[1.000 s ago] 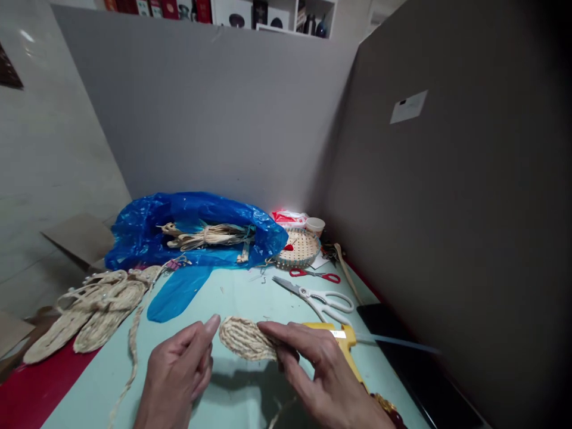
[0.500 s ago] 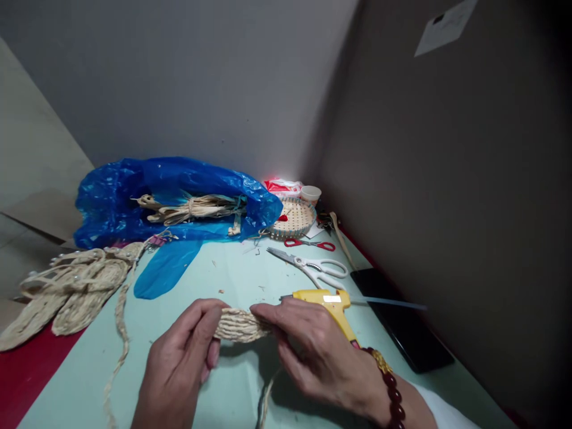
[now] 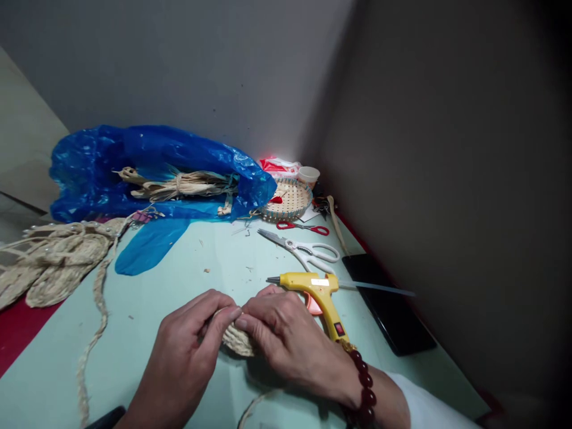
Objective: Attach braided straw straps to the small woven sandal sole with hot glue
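Note:
A small piece of rows of twisted straw cord (image 3: 240, 342) is held between both hands above the table, mostly covered by fingers. My left hand (image 3: 187, 348) pinches its upper left edge, closed on it with thumb and fingers. My right hand (image 3: 290, 342), with a dark red bead bracelet, grips the right side, its thumb close to the left thumb. A loose straw cord (image 3: 254, 406) trails on the table below. Just beyond the right hand lies a yellow glue gun (image 3: 318, 287) with a glue stick in its back.
Straw sandals (image 3: 71, 259) and a long straw braid (image 3: 99, 319) lie left. Behind are a blue plastic bag (image 3: 179, 143) with straw bundles, a round woven basket (image 3: 290, 205) and a cup (image 3: 308, 174). White scissors (image 3: 308, 250), red scissors (image 3: 301, 227) and a black phone-like slab (image 3: 393, 322) lie right.
My hands have drawn together until the thumbs nearly meet, covering more of the straw piece, which now tilts. The view has shifted, so the table things appear higher and further left.

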`<move>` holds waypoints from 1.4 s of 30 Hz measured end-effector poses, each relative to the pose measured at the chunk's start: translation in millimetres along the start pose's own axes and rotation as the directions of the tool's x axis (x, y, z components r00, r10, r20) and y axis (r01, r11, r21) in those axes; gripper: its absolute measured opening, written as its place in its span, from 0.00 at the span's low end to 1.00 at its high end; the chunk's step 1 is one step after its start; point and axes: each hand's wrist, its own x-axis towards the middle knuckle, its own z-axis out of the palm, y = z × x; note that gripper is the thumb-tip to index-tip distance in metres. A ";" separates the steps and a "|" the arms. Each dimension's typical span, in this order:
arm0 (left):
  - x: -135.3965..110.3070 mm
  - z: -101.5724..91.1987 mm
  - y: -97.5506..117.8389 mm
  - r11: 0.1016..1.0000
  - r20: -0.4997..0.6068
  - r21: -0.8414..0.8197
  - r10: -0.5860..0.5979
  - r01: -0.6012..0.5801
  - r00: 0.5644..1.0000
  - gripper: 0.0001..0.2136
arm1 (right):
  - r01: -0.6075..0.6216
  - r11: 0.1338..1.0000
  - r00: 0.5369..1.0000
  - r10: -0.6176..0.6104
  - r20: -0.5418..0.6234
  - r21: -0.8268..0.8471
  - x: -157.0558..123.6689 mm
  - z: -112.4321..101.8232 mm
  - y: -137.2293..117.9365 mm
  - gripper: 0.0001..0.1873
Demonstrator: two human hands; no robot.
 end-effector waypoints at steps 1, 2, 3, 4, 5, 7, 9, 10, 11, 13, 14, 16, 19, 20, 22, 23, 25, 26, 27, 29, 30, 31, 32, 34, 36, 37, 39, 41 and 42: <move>-0.7 0.6 -0.7 1.000 -0.013 -0.008 0.003 -0.003 1.000 0.14 | 0.012 1.000 0.999 -0.011 -0.032 0.027 0.0 2.5 0.0 0.27; -1.3 1.0 -1.7 1.000 -0.023 -0.026 -0.005 0.004 1.000 0.13 | 0.021 0.999 0.998 -0.018 -0.053 0.047 0.1 4.0 -0.3 0.26; -1.8 1.1 -3.0 0.998 -0.025 -0.055 -0.029 0.027 0.999 0.14 | 0.020 0.998 0.998 -0.016 -0.053 0.063 0.3 4.4 -0.6 0.26; -2.0 0.7 -4.4 0.994 -0.014 -0.092 -0.065 0.063 0.998 0.14 | 0.008 0.997 1.000 -0.006 -0.028 0.074 0.5 3.5 -1.0 0.25; -1.9 0.1 -5.8 0.987 0.006 -0.128 -0.101 0.101 0.995 0.14 | -0.011 0.997 1.000 0.010 0.011 0.077 0.8 1.5 -1.4 0.25; -1.1 -2.2 -7.6 0.971 0.052 -0.175 -0.158 0.165 0.986 0.16 | -0.059 0.997 0.994 0.054 0.094 0.053 1.3 -4.8 -2.5 0.24; 0.0 -4.7 -7.8 0.969 0.065 -0.175 -0.163 0.172 0.984 0.16 | -0.072 0.997 0.986 0.072 0.149 -0.005 1.8 -11.1 -3.9 0.23; 0.4 -5.9 -7.2 0.974 0.052 -0.164 -0.149 0.155 0.988 0.16 | -0.064 0.997 0.984 0.069 0.166 -0.032 1.9 -13.1 -4.7 0.24; 0.8 -6.8 -6.3 0.979 0.038 -0.152 -0.131 0.136 0.991 0.16 | -0.059 0.997 0.981 0.067 0.184 -0.050 1.8 -13.9 -5.3 0.24; 1.6 -8.0 -4.0 0.987 0.032 -0.119 -0.105 0.108 0.994 0.14 | -0.069 0.995 0.978 0.083 0.190 -0.076 1.1 -12.3 -6.0 0.23; 2.1 -8.4 -3.1 0.989 0.038 -0.104 -0.098 0.102 0.994 0.14 | -0.070 0.993 0.985 0.084 0.150 -0.093 0.3 -10.3 -6.1 0.21; 3.7 -8.9 -2.3 0.990 0.044 -0.088 -0.106 0.110 0.993 0.13 | -0.017 0.994 1.000 0.017 -0.002 -0.111 -1.9 -6.7 -6.2 0.14; 7.1 -9.5 -4.7 0.983 0.032 -0.115 -0.143 0.146 0.989 0.12 | 0.166 0.969 0.967 -0.124 -0.223 0.181 -5.3 -8.1 -5.7 0.14; 8.2 -9.7 -6.1 0.976 0.034 -0.136 -0.166 0.169 0.986 0.12 | 0.216 0.909 0.954 -0.118 -0.275 0.357 -5.9 -10.7 -5.0 0.14; 9.7 -9.9 -8.9 0.953 0.056 -0.201 -0.221 0.228 0.974 0.14 | 0.242 0.739 0.940 -0.018 -0.340 0.629 -5.8 -17.3 -2.2 0.09; 10.1 -10.1 -9.8 0.935 0.075 -0.240 -0.250 0.261 0.965 0.15 | 0.227 0.686 0.935 0.046 -0.353 0.691 -5.0 -20.4 -0.1 0.08; 9.9 -10.5 -10.1 0.896 0.114 -0.316 -0.290 0.311 0.950 0.17 | 0.174 0.669 0.929 0.132 -0.346 0.723 -2.7 -24.6 4.5 0.07; 9.5 -10.9 -9.5 0.879 0.129 -0.347 -0.301 0.327 0.945 0.17 | 0.143 0.680 0.932 0.152 -0.328 0.720 -1.5 -25.3 6.6 0.08; 9.0 -11.4 -8.6 0.864 0.140 -0.374 -0.307 0.337 0.942 0.17 | 0.118 0.691 0.938 0.159 -0.309 0.713 -0.5 -25.2 8.3 0.11; 7.6 -12.5 -6.1 0.844 0.153 -0.415 -0.303 0.340 0.940 0.18 | 0.083 0.715 0.948 0.159 -0.276 0.694 0.3 -23.2 10.0 0.17; 6.8 -13.0 -4.8 0.837 0.156 -0.430 -0.299 0.337 0.941 0.19 | 0.065 0.731 0.951 0.162 -0.265 0.679 0.1 -21.7 10.0 0.20; 6.1 -13.3 -3.6 0.832 0.157 -0.444 -0.293 0.332 0.943 0.20 | 0.045 0.752 0.952 0.168 -0.257 0.658 -0.3 -20.0 9.6 0.22; 5.3 -13.6 -2.5 0.829 0.157 -0.455 -0.287 0.327 0.945 0.20 | 0.026 0.775 0.953 0.172 -0.251 0.632 -0.7 -18.3 8.9 0.23; 4.0 -13.6 -0.6 0.823 0.155 -0.469 -0.281 0.321 0.947 0.20 | -0.008 0.816 0.953 0.182 -0.243 0.579 -1.2 -15.1 7.2 0.25; 3.0 -13.1 0.7 0.822 0.159 -0.469 -0.281 0.323 0.947 0.20 | -0.035 0.844 0.951 0.193 -0.242 0.536 -0.6 -12.9 5.5 0.27; 2.6 -12.9 1.0 0.825 0.164 -0.463 -0.279 0.323 0.946 0.21 | -0.043 0.854 0.950 0.196 -0.244 0.519 0.1 -12.4 4.8 0.27; 2.0 -12.5 1.1 0.838 0.168 -0.445 -0.268 0.316 0.948 0.21 | -0.045 0.863 0.951 0.191 -0.243 0.503 1.5 -13.1 3.3 0.24; 1.5 -12.6 0.3 0.858 0.155 -0.422 -0.250 0.293 0.956 0.19 | -0.051 0.860 0.966 0.171 -0.193 0.507 2.6 -15.6 1.3 0.12; 1.2 -12.6 -0.4 0.878 0.136 -0.398 -0.232 0.268 0.963 0.18 | -0.064 0.858 0.978 0.156 -0.140 0.510 2.9 -17.2 0.1 0.09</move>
